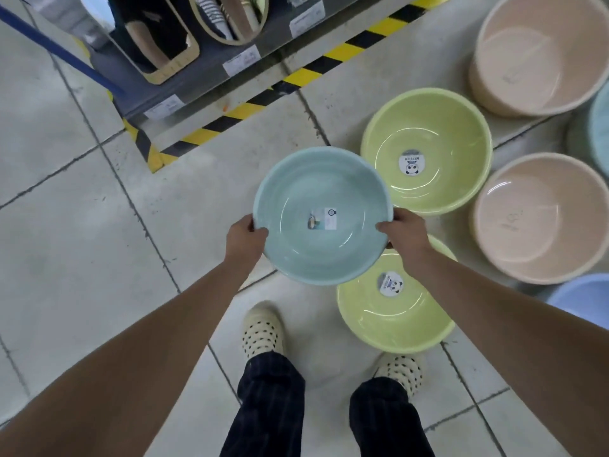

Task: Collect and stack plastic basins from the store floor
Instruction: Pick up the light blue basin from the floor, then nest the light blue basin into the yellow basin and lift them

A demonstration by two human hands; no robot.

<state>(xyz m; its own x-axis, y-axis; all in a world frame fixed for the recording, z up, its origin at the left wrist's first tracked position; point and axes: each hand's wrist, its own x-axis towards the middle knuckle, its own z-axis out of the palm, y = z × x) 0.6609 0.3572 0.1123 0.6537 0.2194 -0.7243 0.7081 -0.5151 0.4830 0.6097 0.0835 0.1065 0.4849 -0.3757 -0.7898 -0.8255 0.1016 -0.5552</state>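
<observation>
I hold a pale teal basin (316, 192) in the air over the floor, with a small label in its bottom. My left hand (245, 239) grips its left rim and my right hand (403, 237) grips its right rim, thumbs inside. On the floor to the right lies a green basin (438, 133) with a panda sticker. A second green basin (392, 321) lies below it, partly hidden under the teal one and my right arm. Two beige basins (540, 51) (537, 222) stand further right.
A blue basin (583, 295) and a teal basin (601, 117) show at the right edge. A shelf base (184, 90) edged with yellow-black tape (296, 77) runs along the top left. My feet in dotted clogs (262, 328) stand on the grey tiles below the basin.
</observation>
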